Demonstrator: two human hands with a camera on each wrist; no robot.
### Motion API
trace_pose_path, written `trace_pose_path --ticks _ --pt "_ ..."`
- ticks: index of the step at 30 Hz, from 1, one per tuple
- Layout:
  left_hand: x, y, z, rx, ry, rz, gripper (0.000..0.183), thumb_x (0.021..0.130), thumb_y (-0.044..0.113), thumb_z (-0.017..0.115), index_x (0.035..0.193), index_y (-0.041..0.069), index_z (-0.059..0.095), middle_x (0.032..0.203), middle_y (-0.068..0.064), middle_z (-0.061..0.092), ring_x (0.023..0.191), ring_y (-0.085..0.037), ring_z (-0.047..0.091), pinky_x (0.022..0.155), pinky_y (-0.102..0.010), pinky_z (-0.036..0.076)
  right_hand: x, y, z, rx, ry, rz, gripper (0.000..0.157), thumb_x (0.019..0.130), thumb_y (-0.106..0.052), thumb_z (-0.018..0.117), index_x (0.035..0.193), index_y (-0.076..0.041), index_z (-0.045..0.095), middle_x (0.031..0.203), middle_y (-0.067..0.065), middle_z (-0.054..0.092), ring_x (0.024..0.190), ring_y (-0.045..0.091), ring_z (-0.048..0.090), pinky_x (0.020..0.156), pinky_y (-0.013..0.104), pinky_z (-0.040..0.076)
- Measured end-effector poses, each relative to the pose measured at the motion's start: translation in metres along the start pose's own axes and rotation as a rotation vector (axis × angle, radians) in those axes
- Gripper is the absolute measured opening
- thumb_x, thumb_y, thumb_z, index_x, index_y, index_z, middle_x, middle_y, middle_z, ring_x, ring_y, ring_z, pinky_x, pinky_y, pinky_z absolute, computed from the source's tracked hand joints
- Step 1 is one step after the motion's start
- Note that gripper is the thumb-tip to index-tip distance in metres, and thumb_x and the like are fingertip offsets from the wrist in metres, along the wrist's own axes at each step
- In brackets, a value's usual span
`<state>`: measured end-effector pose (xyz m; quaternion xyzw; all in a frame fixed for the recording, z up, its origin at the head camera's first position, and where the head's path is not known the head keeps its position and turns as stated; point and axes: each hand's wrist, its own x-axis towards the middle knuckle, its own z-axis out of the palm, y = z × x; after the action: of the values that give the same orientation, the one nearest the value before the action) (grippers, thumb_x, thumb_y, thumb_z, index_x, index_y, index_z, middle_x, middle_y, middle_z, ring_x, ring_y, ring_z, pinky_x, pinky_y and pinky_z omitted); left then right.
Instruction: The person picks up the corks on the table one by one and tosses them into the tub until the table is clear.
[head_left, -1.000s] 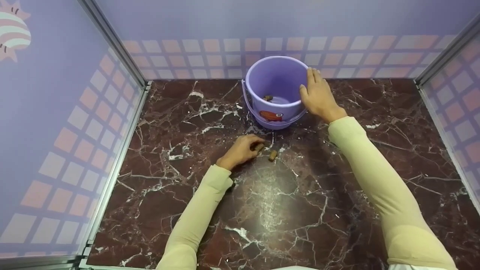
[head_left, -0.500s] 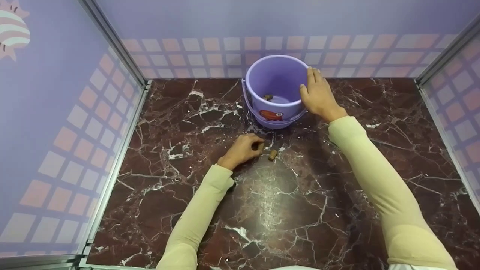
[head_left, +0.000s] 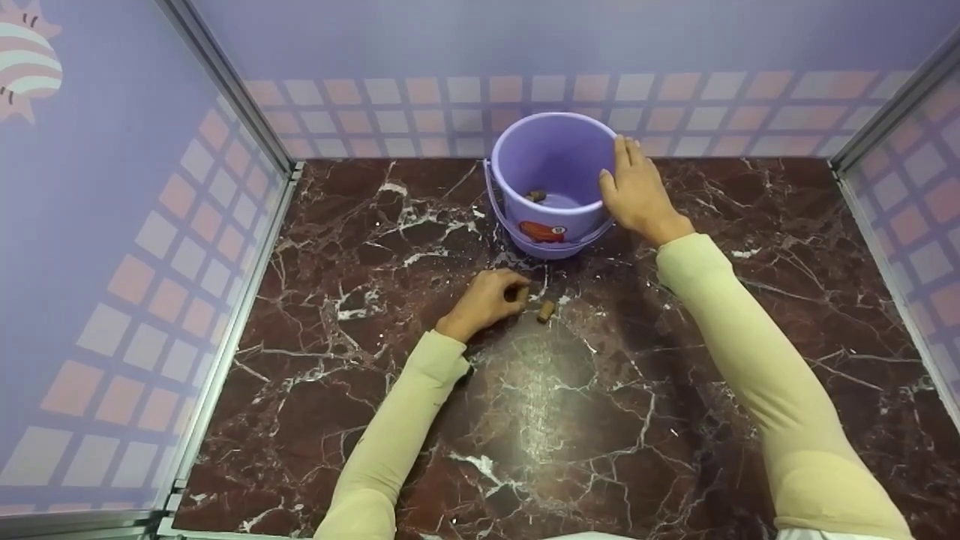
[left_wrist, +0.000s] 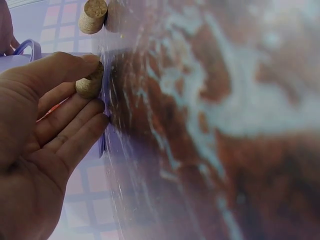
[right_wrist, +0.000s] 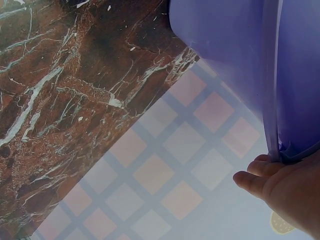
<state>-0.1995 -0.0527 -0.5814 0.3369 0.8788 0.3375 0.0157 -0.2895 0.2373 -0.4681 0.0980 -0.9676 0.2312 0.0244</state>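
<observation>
My left hand point(head_left: 489, 300) pinches a cork point(left_wrist: 90, 82) between thumb and index finger, low over the marbled tabletop; its other fingers stretch out below the cork in the left wrist view. A second cork point(head_left: 546, 311) lies on the table just right of that hand. Behind both stands a purple bucket point(head_left: 551, 221), upright, its handle hanging down in front. Some corks point(head_left: 535, 196) are on the bucket floor; how many is unclear. My right hand point(head_left: 639, 193) holds the bucket's right rim, thumb toward the inside and fingers outside, near the handle point(right_wrist: 271, 80) joint.
The dark red marbled table point(head_left: 360, 420) is bordered by light purple panels with pink and white squares at the back point(head_left: 420, 90), left and right. Metal frame strips point(head_left: 232, 330) run along the sides. The bucket stands near the back panel.
The left hand's thumb and fingers have shifted very slightly around the cork. The right hand, the bucket and the cork on the table look unmoved.
</observation>
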Motion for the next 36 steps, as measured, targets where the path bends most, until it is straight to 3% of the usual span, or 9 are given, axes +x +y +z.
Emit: trace_pose_path --ticks 9,17,30,36 --pt "-0.0018 0.0016 -0.0005 -0.042 -0.001 -0.032 0.031 0.084 0.001 0.085 0.114 -0.004 0.078 0.110 -0.016 0.076 0.102 -0.029 0.072 0.095 -0.039 0.059 -0.0010 0.0011 0.0014 -0.001 0.018 -0.004 0.072 0.109 -0.026 0.038 0.162 0.016 0.015 0.166 0.039 0.021 0.156 0.053 0.016 0.130 0.057 0.012" --pt "-0.0025 0.0027 0.0000 -0.078 0.031 0.011 0.016 0.084 -0.003 0.081 0.099 -0.001 0.078 0.097 -0.011 0.074 0.089 -0.023 0.067 0.082 -0.036 0.058 -0.0005 0.0011 0.0016 0.007 0.007 -0.004 0.072 0.108 -0.027 0.037 0.162 0.016 0.015 0.166 0.039 0.020 0.157 0.053 0.015 0.130 0.058 0.012" --pt "-0.0027 0.0089 -0.0048 -0.118 0.040 -0.052 0.026 0.086 0.000 0.084 0.111 -0.002 0.078 0.105 -0.012 0.075 0.098 -0.024 0.070 0.092 -0.035 0.058 0.0000 0.0016 0.0011 0.007 0.009 0.002 0.072 0.109 -0.026 0.038 0.162 0.015 0.015 0.167 0.038 0.019 0.157 0.053 0.015 0.130 0.056 0.011" --pt "-0.0011 0.0099 -0.0069 -0.106 0.069 -0.043 0.029 0.085 0.000 0.085 0.113 -0.003 0.078 0.110 -0.013 0.076 0.103 -0.027 0.071 0.096 -0.036 0.058 -0.0002 -0.0003 -0.0002 0.008 0.006 -0.001 0.072 0.109 -0.028 0.036 0.162 0.016 0.014 0.167 0.039 0.019 0.157 0.053 0.015 0.130 0.056 0.010"
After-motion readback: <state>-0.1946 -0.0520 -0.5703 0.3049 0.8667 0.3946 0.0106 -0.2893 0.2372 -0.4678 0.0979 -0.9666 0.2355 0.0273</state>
